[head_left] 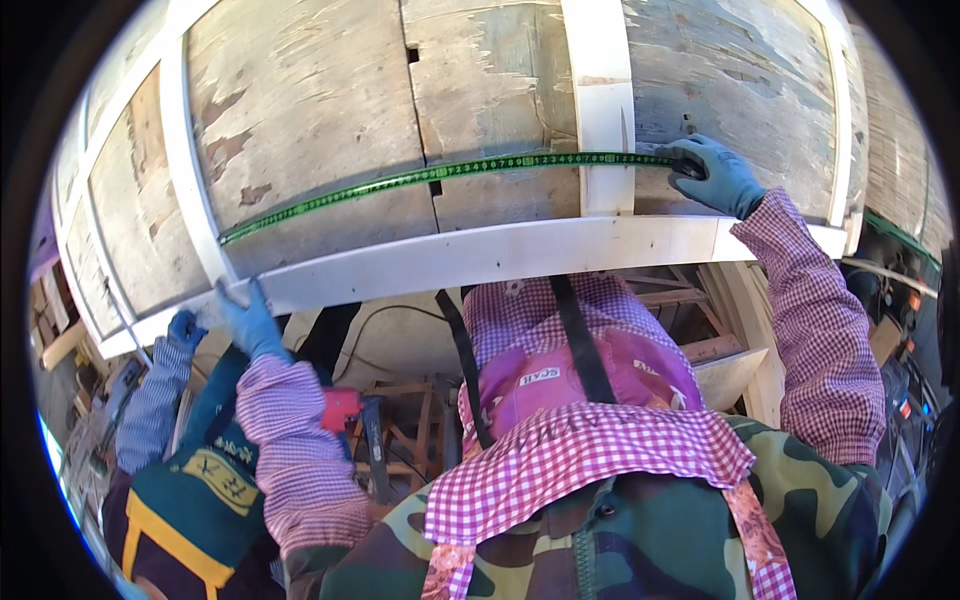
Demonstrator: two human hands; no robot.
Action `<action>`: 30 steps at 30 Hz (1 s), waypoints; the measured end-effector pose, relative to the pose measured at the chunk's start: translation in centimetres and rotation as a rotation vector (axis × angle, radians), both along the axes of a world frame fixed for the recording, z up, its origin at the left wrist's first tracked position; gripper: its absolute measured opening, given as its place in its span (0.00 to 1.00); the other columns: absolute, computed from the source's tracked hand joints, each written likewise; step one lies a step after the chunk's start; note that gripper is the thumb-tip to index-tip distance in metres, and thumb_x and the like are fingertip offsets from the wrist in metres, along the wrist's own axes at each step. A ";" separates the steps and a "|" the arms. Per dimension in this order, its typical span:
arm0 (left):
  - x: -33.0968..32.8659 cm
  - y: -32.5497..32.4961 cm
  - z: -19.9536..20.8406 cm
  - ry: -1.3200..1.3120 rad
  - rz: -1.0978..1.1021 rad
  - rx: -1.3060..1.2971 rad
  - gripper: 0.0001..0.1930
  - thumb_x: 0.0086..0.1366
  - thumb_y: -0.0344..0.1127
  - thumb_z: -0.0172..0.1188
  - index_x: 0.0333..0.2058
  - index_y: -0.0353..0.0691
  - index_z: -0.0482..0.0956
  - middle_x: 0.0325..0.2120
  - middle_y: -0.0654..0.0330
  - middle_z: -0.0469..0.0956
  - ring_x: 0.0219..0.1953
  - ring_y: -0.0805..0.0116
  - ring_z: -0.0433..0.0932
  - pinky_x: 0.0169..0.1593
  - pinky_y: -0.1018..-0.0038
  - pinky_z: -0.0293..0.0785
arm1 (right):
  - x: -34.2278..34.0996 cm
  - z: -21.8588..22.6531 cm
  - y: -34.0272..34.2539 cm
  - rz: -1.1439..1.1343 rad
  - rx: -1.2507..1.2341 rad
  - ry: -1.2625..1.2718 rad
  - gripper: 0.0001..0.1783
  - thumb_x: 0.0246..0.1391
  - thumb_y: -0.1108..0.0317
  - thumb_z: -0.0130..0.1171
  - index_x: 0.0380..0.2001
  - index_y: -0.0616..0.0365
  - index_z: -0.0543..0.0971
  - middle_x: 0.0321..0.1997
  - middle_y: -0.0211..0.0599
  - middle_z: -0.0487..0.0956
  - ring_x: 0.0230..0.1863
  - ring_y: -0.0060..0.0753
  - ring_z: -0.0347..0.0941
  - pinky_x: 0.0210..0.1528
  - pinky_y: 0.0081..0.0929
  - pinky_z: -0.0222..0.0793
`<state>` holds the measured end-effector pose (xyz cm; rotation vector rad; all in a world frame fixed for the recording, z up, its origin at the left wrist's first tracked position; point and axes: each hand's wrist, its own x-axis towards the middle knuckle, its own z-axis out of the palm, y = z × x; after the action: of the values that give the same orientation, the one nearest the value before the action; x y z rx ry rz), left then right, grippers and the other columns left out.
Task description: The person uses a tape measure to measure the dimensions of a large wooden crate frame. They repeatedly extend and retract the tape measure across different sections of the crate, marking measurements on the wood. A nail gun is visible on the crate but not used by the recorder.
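Gripping tape measure (440, 173), right hand (722, 178); left hand (248, 318) loosely spread against white frame (500, 254)

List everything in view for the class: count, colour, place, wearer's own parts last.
Panels: several, weathered grey-beige, between white strips
White strips: several, white, framing and crossing the panels
Tape measure: one, green, dark case, across the panels
Wood pieces: many, brown and pale, below the strips
Unclear object: one, red, lower left of centre
Co-worker's hand: one, blue-gloved, near the strips' left end
Co-worker's garment: one, dark green, yellow trim, lower left
Edge clutter: uncountable, mixed, both sides
Apron: one, checked purple, on the wearer
Jacket: one, camouflage, under the apron
Sleeves: two, checked purple, left and right
Left hand: one, blue-gloved, at the strips' near edge
Right hand: one, blue-gloved, holding the case
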<state>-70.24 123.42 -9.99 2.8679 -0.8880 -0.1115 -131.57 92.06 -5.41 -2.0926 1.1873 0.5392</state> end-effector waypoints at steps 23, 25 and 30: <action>16.0 0.7 -1.2 0.127 0.086 0.487 0.50 0.50 0.65 0.64 0.64 0.36 0.60 0.60 0.45 0.64 0.59 0.49 0.66 0.63 0.61 0.60 | -1.7 -3.1 1.3 0.050 -0.149 -0.061 0.26 0.50 0.58 0.64 0.53 0.45 0.73 0.48 0.37 0.74 0.48 0.40 0.75 0.54 0.32 0.73; 14.9 -0.1 -0.6 0.179 0.116 0.485 0.49 0.50 0.65 0.64 0.62 0.35 0.62 0.59 0.45 0.66 0.58 0.49 0.68 0.63 0.61 0.61 | -1.3 -2.8 1.4 0.048 -0.169 -0.062 0.23 0.51 0.64 0.64 0.52 0.46 0.75 0.47 0.36 0.75 0.47 0.38 0.75 0.52 0.29 0.73; 13.7 -0.7 0.2 0.169 0.159 0.515 0.47 0.49 0.64 0.66 0.59 0.33 0.67 0.55 0.45 0.70 0.54 0.48 0.71 0.61 0.61 0.64 | -1.4 -3.0 1.5 0.094 -0.204 -0.055 0.27 0.50 0.55 0.63 0.54 0.44 0.73 0.48 0.36 0.74 0.48 0.41 0.75 0.53 0.33 0.73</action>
<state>-56.56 122.75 -9.74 3.3121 -0.6734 -0.6413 -132.95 93.58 -8.40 -2.3301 1.1582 0.4143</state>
